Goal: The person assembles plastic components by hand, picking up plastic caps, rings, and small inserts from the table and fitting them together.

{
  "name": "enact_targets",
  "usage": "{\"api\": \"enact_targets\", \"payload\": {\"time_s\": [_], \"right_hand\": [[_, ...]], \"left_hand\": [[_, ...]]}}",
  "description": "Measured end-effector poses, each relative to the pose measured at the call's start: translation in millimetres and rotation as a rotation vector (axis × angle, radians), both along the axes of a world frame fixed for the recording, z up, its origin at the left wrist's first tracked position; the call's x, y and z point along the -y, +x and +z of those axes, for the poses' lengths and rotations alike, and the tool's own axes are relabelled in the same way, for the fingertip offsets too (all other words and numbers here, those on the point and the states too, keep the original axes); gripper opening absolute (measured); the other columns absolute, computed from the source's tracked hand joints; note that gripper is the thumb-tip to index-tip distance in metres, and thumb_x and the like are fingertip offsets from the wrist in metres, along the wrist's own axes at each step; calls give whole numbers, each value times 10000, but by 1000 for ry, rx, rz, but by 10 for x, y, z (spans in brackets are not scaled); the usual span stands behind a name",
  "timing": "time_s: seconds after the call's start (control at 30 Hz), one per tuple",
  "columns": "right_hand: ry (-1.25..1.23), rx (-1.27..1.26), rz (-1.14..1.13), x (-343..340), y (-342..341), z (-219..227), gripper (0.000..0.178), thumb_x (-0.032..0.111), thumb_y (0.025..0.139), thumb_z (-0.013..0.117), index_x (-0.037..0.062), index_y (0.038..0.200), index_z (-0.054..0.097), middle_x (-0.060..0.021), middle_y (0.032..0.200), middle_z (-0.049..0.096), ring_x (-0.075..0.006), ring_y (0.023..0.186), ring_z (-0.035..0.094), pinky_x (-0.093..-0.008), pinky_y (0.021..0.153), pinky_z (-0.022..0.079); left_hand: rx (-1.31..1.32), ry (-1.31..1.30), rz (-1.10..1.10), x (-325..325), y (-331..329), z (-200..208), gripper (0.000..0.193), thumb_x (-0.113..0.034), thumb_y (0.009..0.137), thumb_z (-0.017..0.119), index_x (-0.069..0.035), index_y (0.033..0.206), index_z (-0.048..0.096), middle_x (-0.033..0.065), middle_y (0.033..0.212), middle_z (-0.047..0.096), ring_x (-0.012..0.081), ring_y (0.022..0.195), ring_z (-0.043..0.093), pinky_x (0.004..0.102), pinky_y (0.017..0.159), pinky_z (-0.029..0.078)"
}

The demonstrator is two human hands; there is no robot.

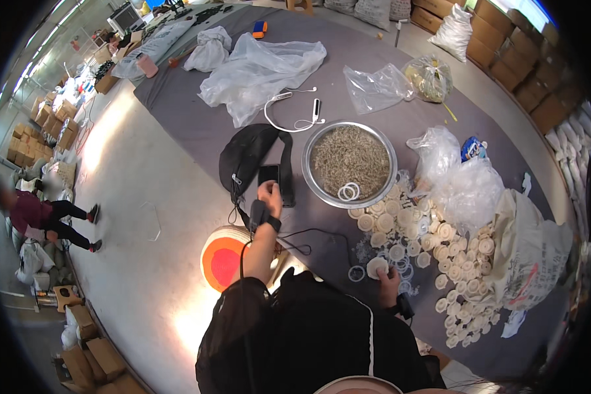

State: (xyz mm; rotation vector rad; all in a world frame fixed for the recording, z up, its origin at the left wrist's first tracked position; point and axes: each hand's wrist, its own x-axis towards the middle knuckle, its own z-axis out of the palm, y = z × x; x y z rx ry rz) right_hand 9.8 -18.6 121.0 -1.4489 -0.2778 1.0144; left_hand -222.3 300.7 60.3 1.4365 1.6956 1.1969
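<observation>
My left hand is closed at the lower end of a small black device with a dark screen, likely a phone. It is over the strap of a black waist bag on the grey-covered table. In my right hand is a round cream-coloured disc, pinched between thumb and fingers. Beside that hand are several clear plastic rings and a wide spread of similar cream discs. Farther off, a round metal basin holds small brownish pieces, with white rings on top.
Clear plastic bags and a white woven sack lie on the right. White earphones and thin plastic sheeting are farther back. A red-and-orange round stool stands by the table. Another person is on the left.
</observation>
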Motion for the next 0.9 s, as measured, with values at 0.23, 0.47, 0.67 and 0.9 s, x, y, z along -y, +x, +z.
{"api": "enact_targets", "payload": {"time_s": [0.23,0.47,0.67,0.9], "right_hand": [[-78,-3,-72,42,-228,-134,232,110,741,620,10,904,489,-49,843,555,-105,759,525,-231,690,414],[6,-66,-229,124,-224,-405,221,125,757,592,38,935,494,-57,843,563,-149,730,554,-271,585,459],[15,-63,-220,18,-292,-385,238,151,757,597,39,936,489,-64,840,563,-155,711,561,-278,553,466],[-7,-42,-145,-61,-357,-339,240,168,761,593,24,923,490,-69,840,555,-148,712,554,-272,558,470]], "left_hand": [[-678,-267,-30,-239,-111,-419,849,-340,548,685,-32,1223,274,183,1201,337,309,1134,305,434,928,273],[-847,-252,-291,-453,-314,-107,839,-318,542,669,-26,1222,276,175,1202,358,336,1094,368,420,909,319],[-884,-120,-163,-455,-310,-266,801,-343,544,683,-32,1185,317,164,1152,391,318,1050,394,421,857,351],[-916,-186,-169,-506,-268,-183,735,-333,557,687,-27,1136,355,144,1064,424,299,998,411,398,826,364]]}}
